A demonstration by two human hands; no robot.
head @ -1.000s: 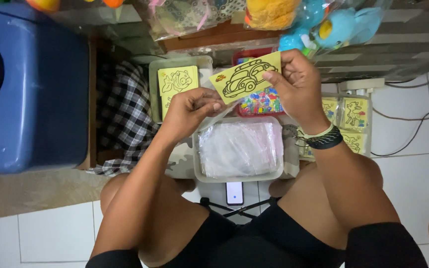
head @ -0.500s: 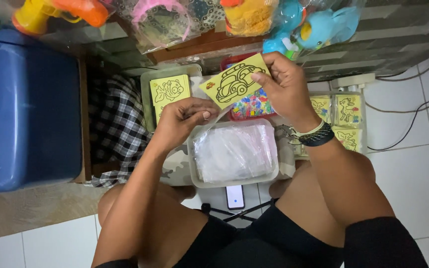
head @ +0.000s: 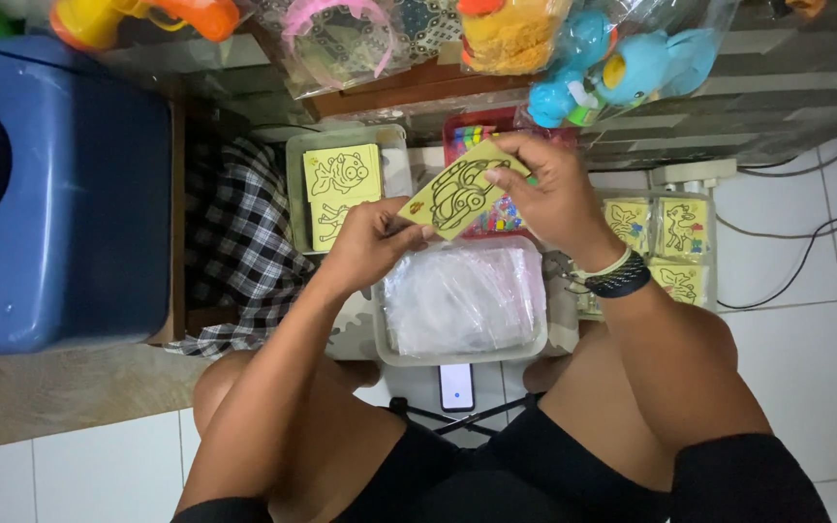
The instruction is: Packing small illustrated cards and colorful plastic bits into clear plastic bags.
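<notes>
A yellow card point(head: 456, 194) with a black line drawing of a car is held up between both hands. My left hand point(head: 372, 237) pinches its lower left corner. My right hand point(head: 552, 186), with a dark band on the wrist, grips its upper right edge. Below the card sits a clear plastic tub point(head: 462, 353) filled with clear plastic sleeves point(head: 462, 298). Behind the card lies a red tray of small coloured bits point(head: 502, 215), partly hidden.
A clear box with yellow picture cards point(head: 342, 186) stands at the left. More yellow cards point(head: 666, 232) lie in a box at the right. A blue bin point(head: 50, 194), a checked cloth point(head: 239, 252), a phone point(head: 456, 386) and bagged toys point(head: 593, 68) surround me.
Both hands have kept hold of the car card and it sits slightly lower and tilted more. The view has shifted, showing more of the toys above.
</notes>
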